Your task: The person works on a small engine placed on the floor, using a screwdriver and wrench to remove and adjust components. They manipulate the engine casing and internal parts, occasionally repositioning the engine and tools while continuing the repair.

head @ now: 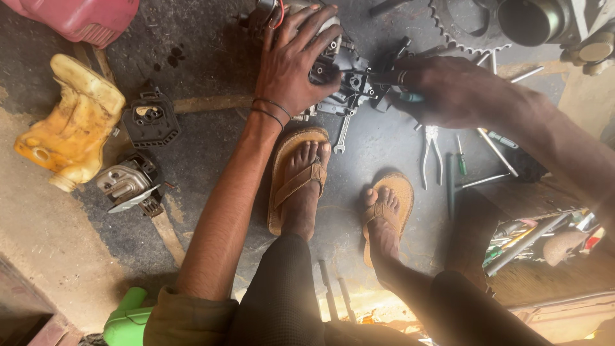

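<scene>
A yellow tank (72, 122) lies on the floor (51, 224) at left, with a black cover (151, 120) just beside it and a grey muffler (131, 184) below that. A red container (83, 18) sits at the top left corner. A toothed sprocket (462, 31) lies at the top right. Pliers (431, 154), a green-handled screwdriver (460, 158) and a small spanner (341, 134) rest near the sandals (296, 176). More tools fill a wooden box (544, 237) at right.
</scene>
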